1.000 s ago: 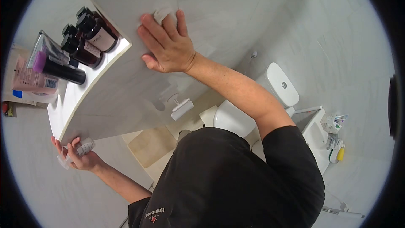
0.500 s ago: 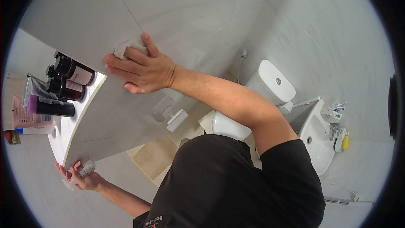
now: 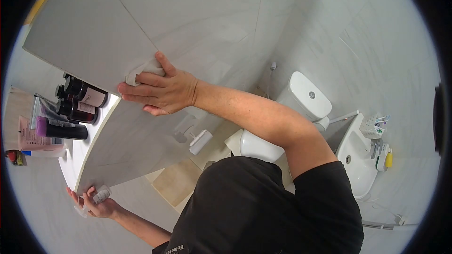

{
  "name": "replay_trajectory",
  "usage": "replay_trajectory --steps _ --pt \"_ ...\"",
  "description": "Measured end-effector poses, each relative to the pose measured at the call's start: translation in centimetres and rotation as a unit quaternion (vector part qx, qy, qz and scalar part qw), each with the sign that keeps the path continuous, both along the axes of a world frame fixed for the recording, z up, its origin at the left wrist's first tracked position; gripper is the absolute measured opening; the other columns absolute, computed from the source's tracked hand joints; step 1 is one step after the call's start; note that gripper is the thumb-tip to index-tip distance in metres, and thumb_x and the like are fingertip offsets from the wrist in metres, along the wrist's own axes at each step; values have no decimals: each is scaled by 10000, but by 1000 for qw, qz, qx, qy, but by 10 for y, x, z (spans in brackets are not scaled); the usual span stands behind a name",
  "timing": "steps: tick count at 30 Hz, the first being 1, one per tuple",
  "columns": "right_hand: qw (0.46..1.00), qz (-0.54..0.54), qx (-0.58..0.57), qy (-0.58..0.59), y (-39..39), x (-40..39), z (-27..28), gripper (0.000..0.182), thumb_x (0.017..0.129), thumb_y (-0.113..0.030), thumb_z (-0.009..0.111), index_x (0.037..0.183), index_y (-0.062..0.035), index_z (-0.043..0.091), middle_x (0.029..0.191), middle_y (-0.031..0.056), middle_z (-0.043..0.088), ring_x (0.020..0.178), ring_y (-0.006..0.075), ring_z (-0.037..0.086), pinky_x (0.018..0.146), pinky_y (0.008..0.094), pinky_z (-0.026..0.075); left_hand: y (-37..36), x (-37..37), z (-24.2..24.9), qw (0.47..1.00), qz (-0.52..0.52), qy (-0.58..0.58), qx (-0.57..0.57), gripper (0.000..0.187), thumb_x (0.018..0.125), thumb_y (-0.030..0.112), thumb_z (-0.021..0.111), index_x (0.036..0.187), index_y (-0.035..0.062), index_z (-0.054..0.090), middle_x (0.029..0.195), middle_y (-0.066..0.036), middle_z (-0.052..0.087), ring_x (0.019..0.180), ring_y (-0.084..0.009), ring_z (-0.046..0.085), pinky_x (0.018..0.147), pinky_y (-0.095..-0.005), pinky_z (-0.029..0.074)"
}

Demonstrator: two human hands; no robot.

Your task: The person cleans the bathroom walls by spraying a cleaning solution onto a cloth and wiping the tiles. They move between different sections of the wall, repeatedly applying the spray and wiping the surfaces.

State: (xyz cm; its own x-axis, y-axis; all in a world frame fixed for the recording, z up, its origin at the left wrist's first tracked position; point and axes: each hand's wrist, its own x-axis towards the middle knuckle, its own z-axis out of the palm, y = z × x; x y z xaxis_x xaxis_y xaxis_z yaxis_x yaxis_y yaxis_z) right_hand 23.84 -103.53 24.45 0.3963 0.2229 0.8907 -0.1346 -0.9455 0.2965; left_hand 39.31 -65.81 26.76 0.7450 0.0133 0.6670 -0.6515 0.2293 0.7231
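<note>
My right hand (image 3: 165,89) presses a crumpled white cloth (image 3: 149,67), which could be tissue, against the grey tiled wall (image 3: 188,28). Its fingers spread over the cloth, near the corner of a white wall recess (image 3: 96,129). Low on the left, my left hand (image 3: 101,207) is wrapped around a small clear spray bottle (image 3: 102,194) with a white label. That hand is beside the lower end of the recess edge, and its fingertips seem to touch it. Dark bottles (image 3: 89,91) and a black tube with a purple cap (image 3: 63,128) stand in the recess.
Pink and clear packs (image 3: 37,134) sit further left in the recess. A white holder (image 3: 200,142) is fixed to the wall below my right arm. To the right are a white toilet (image 3: 308,96) and a washbasin (image 3: 358,160) with a toothbrush basket (image 3: 372,128).
The view has shifted slightly, so most things appear a little lower and to the right. My right hand with the cloth has stayed near the recess corner; my left hand still holds the spray bottle.
</note>
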Motion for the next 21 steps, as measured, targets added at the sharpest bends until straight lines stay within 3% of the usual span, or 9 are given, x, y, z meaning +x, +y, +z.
replay_trajectory --steps 2,6,8,9,11,12,14,18,21 --pt "996 79 25 18 -2 -3 2 579 859 -313 614 1427 -237 532 1389 -121 505 1121 104 501 1214 523 224 0 1 0 1000 10 -8 20 400 949 61 492 1326 -62 544 1525 -169 414 822 -170 607 749 -288 521" --pt "996 65 -59 -33 -7 -11 14 541 823 -166 667 1358 -200 595 1354 -104 529 1121 98 526 1119 383 393 5 7 -3 1000 2 -15 12 398 951 65 492 1326 -56 548 1527 -169 408 857 -171 600 754 -290 522" --pt "985 148 -85 -32 -6 -16 29 392 808 -105 668 1195 -158 695 1286 -58 567 1086 131 565 1014 327 476 3 5 -1 1000 -3 -8 19 398 953 74 492 1328 -45 552 1525 -168 410 896 -180 598 754 -290 521" --pt "985 145 -86 -35 -6 -18 36 392 808 -105 668 1195 -158 695 1286 -58 567 1086 131 565 1014 327 476 3 4 -1 1000 -6 -11 18 398 953 74 492 1328 -45 552 1525 -168 410 896 -180 598 754 -290 521" --pt "974 167 -152 -4 -5 -25 58 170 779 -144 674 926 -114 757 1150 -11 629 1011 167 595 871 316 518 3 4 -1 1000 13 -14 20 400 954 81 491 1330 -40 551 1518 -160 424 903 -184 594 746 -285 517" --pt "975 160 -155 -5 -1 -30 71 170 779 -144 674 926 -114 757 1150 -11 629 1011 167 595 871 316 518 3 5 -2 1000 6 -16 18 400 954 81 491 1330 -40 551 1518 -160 424 903 -184 594 746 -285 517" --pt "959 150 -183 157 22 -43 98 86 755 -154 666 726 -105 732 964 -6 667 914 189 614 778 304 505 5 7 -3 1000 10 -9 21 403 953 88 494 1330 -46 546 1509 -150 439 906 -186 589 738 -283 514" --pt "943 153 -271 121 61 -38 97 117 733 -184 661 653 -113 708 841 -20 672 854 183 613 742 311 483 4 6 -3 999 17 -30 13 407 950 86 499 1330 -51 541 1503 -143 451 890 -183 588 729 -282 511" --pt "909 175 -319 204 82 -40 98 115 745 -204 666 666 -136 714 787 -34 668 831 191 612 759 359 492 2 4 -2 999 16 -21 19 407 946 92 512 1328 -46 544 1495 -146 457 899 -184 593 722 -285 510"
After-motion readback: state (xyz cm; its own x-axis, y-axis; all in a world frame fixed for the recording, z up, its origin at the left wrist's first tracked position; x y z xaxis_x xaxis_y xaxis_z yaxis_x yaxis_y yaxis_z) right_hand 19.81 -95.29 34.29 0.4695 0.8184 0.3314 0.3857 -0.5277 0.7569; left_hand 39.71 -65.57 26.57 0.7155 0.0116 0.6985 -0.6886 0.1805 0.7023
